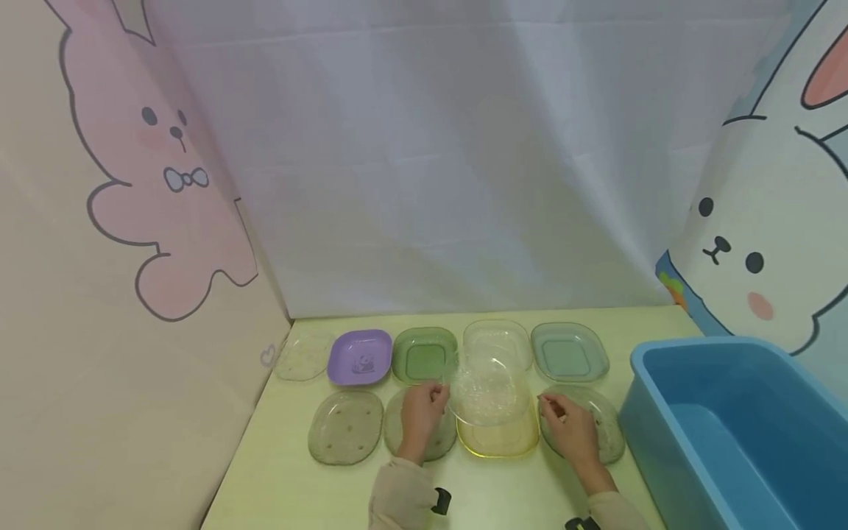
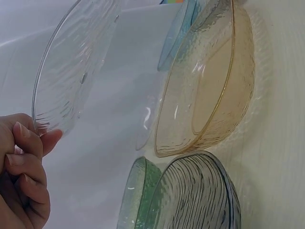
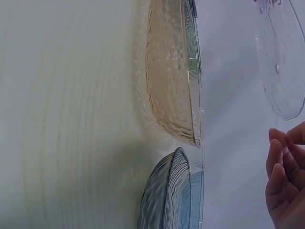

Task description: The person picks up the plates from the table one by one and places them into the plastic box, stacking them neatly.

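1. The left hand pinches the rim of a raised clear dish between thumb and forefinger; its other fingers curl in toward the palm.
2. The raised clear dish hangs in the air, clear of the worktop, tilted, its textured base showing. From the head view it overlaps the yellow dish and the back clear dish.
3. The right hand holds nothing: its fingers bend loosely, fingertips near the thumb, just beside the dish's rim but apart from it in the right wrist view.
4. The two hands are apart, one on each side of the raised clear dish.
5. Along the worktop's far edge, from the far left corner rightward, sit a corner clear dish, a purple dish with a dark drawing, a green dish, the back clear dish and a pale blue dish.
6. Nearer the person, from the left edge rightward, lie a spotted grey dish, a middle grey dish partly behind the left hand, the yellow dish and a right grey dish partly behind the right hand.
7. A deep blue tub stands at the worktop's right edge.
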The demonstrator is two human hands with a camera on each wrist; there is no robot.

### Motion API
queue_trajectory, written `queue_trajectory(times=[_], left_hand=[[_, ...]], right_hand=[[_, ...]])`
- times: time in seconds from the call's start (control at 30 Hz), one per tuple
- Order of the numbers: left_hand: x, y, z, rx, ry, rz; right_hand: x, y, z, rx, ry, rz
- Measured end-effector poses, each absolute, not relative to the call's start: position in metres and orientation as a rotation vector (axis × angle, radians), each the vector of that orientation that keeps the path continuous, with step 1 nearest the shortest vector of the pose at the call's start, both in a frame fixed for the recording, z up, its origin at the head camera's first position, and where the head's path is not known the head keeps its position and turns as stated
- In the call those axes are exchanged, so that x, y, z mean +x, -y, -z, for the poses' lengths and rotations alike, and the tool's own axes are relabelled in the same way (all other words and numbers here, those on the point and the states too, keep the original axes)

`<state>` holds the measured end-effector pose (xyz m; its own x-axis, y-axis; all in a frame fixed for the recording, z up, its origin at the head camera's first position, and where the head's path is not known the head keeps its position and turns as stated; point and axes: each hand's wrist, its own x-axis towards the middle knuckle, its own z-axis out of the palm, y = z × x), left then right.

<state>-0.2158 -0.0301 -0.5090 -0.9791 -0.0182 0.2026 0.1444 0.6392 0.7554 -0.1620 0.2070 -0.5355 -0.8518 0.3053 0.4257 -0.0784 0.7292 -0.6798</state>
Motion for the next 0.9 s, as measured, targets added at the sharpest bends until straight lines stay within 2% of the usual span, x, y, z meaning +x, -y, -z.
queue_trajectory(times=[0.23,0.9], left_hand=[[-0.209,0.028,0.507,-0.139,2.639,1.253],[-0.205,0.029,0.513,-0.171,2.646,1.237]], right_hand=[[-0.163,-0.206,0.531,-0.297,2.485,-1.100],[-0.158,-0.195,0.535,-0.234,2.572,-1.239]])
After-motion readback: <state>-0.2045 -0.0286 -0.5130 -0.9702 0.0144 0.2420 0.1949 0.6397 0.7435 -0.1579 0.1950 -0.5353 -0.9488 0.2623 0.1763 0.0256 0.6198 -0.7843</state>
